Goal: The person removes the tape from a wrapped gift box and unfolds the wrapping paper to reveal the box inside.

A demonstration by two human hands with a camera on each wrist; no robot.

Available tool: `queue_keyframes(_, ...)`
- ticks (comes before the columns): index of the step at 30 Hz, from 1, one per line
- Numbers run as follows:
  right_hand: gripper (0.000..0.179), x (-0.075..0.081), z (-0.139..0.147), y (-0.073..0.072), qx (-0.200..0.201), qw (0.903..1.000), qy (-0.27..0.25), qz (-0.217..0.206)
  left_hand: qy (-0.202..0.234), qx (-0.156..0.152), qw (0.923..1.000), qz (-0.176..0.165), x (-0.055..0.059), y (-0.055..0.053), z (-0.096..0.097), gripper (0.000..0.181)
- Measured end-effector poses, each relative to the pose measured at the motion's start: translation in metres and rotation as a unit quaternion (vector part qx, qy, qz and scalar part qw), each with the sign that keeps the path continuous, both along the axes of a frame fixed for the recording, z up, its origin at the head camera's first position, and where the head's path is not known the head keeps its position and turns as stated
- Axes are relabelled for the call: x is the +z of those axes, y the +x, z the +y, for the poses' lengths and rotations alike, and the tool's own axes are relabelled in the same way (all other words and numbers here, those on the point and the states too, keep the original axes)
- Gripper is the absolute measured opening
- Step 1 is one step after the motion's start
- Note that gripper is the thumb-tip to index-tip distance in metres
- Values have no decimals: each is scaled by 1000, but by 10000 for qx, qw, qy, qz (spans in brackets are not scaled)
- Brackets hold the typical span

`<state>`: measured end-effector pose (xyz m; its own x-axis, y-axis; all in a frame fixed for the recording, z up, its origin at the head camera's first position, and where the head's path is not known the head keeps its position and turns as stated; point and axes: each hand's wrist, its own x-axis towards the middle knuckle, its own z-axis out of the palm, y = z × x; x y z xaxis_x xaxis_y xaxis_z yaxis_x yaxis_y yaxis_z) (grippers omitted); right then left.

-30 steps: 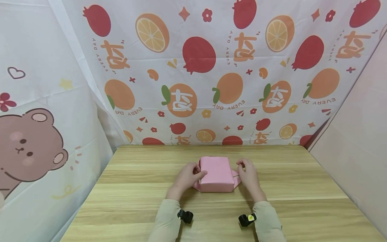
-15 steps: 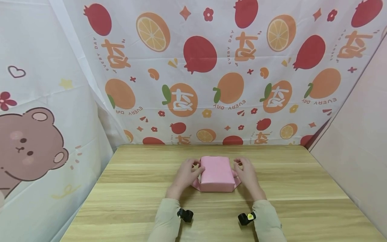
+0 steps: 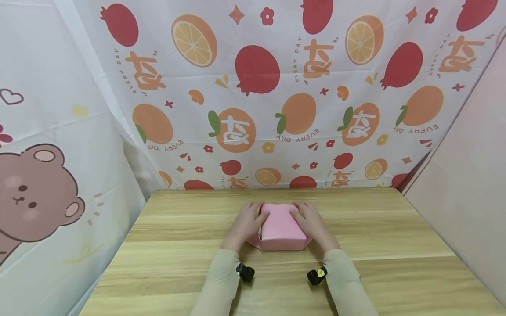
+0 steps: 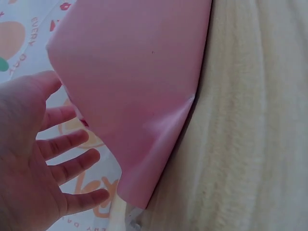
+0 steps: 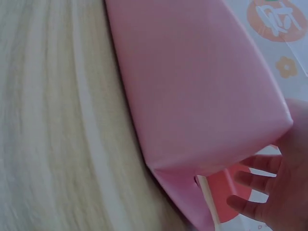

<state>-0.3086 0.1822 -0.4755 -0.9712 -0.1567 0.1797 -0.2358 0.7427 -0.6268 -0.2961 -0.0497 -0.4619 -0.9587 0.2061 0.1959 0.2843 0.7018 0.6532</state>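
A box wrapped in pink paper (image 3: 282, 226) sits on the table between both hands. Paper flaps stick out at its two ends: a left flap (image 4: 144, 159) in the left wrist view and a right flap (image 5: 185, 192) in the right wrist view. My left hand (image 3: 246, 224) is at the left end, thumb at the top edge, fingers spread and loosely extended beside the flap. On the opposite side my right hand (image 3: 315, 224) lays its thumb over the top's right edge, fingers reaching down past the far right corner. Part of the far side is hidden.
The wooden table (image 3: 186, 254) extends around the box on all sides. Behind it hangs a white cloth (image 3: 269, 109) printed with fruit, and a bear-print cloth (image 3: 95, 175) hangs at the left. Small black cameras sit on both wrists.
My right hand has moved left and forward onto the box's right top edge from beside its right flap. The left hand has shifted slightly forward. The box stays put.
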Motion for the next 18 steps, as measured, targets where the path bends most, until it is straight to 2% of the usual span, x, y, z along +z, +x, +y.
queue_keyframes(8, 51, -1, -4, 2, -75, 9996, -237, 138, -4, -126, 9999, -25, -4, -4, 3, 50)
queue_keyframes(13, 49, -1, -5, 3, -148, 9992, -285, 255, 29, -171, 9998, 118, -7, -6, 3, 50)
queue_keyframes(18, 40, -3, -7, 4, -193, 9966, -432, 671, 82, -146, 9994, 309, -8, -8, 5, 48)
